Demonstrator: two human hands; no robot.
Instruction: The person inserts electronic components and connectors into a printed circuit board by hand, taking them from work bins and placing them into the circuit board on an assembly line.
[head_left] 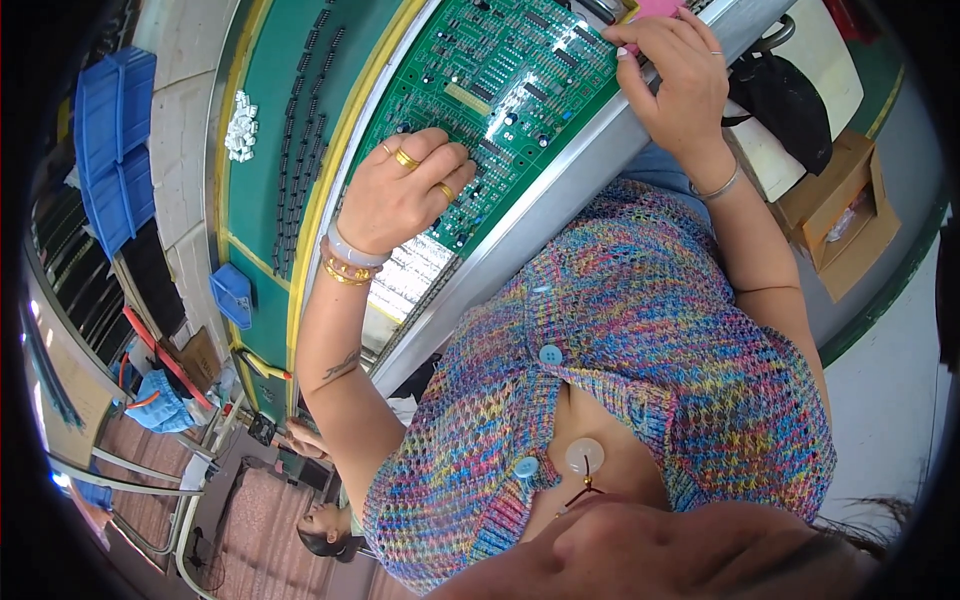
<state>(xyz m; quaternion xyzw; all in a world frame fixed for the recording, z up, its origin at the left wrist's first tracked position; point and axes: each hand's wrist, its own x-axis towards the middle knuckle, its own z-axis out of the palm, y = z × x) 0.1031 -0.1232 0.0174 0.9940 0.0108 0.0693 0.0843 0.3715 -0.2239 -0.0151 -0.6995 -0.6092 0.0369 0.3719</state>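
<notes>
A green circuit board [525,125], packed with black chips and small parts, lies in front of me along a metal rail [575,160]. My left hand [405,195], with rings and bracelets, is curled over the board's left side. Its fingers are closed and their tips point down onto the parts, so whatever they hold is hidden. At the board's upper right edge, my right hand [680,85] has its thumb and index fingertip close together on the border. A white sheet with dark markings [415,275] shows below my left hand, next to the board.
Left of the board, a green surface carries rows of black chips [292,150], a pile of white parts [241,128] and a small blue tray [232,295]. Blue bins [115,140] stand farther left. On the right are a black cloth item [785,110] and a cardboard box [850,215]. Another person [330,525] appears at lower left.
</notes>
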